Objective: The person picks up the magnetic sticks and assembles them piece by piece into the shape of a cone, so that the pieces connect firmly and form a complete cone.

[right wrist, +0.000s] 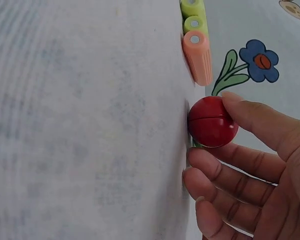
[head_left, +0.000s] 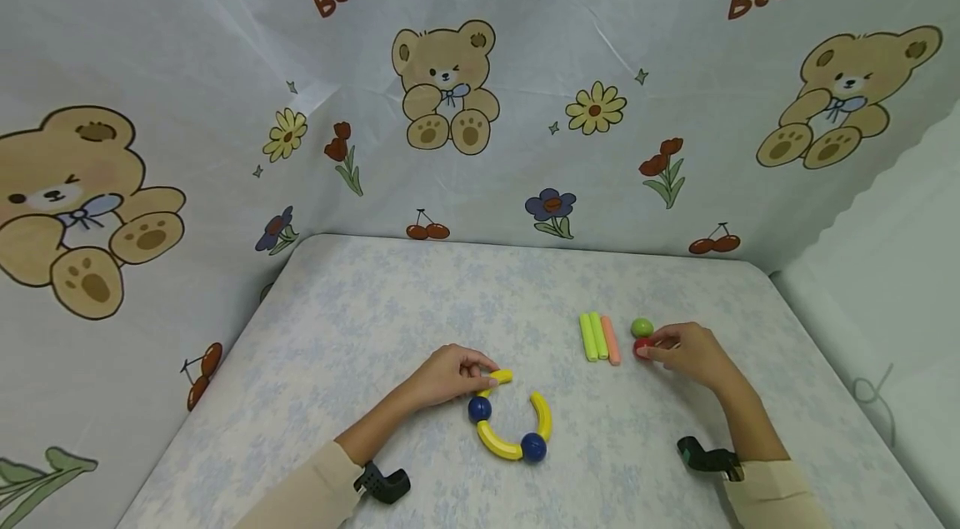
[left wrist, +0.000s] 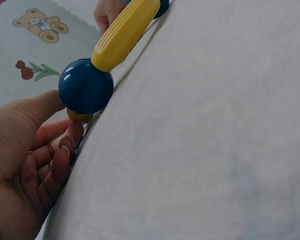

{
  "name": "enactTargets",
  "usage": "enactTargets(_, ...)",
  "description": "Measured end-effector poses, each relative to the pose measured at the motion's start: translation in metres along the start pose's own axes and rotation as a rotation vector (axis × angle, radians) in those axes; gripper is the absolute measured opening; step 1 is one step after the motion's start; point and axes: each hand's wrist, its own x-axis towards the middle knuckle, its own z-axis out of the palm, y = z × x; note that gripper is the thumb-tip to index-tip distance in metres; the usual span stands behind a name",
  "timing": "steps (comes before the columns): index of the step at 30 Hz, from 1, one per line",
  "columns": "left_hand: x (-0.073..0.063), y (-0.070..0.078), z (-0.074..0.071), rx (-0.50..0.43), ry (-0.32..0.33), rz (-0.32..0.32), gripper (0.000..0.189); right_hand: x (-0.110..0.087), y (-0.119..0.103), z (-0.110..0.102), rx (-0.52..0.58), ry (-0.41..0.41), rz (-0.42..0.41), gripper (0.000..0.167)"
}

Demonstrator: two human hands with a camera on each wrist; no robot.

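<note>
Pinching a curved yellow rod (head_left: pixel 504 376) in the left hand (head_left: pixel 448 374). Holding a glossy red ball (right wrist: pixel 211 122) in the right hand (head_left: pixel 692 351).

Head cam's looking evenly lit and fairly crisp, soft shadows falling on the tabletop (head_left: pixel 420 304). Both wrist cams are coming out dimmer, tabletop looking soft up close, while the nearer blue ball (left wrist: pixel 86 87) and red ball (right wrist: pixel 213 121) are catching small glints. Light's probably coming from overhead, hard to tell.
</note>
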Motion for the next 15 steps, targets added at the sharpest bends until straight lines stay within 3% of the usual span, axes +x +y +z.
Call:
enactTargets(9, 0.000, 0.003, 0.000, 0.029, 0.001, 0.004, 0.025, -0.003, -0.008, -0.004, -0.031, -0.020, -0.045, 0.041)
enactTargets(15, -0.001, 0.003, 0.000, 0.027, -0.001, 0.004, 0.026, -0.005, -0.016, -0.006, -0.042, -0.008, -0.122, 0.040)
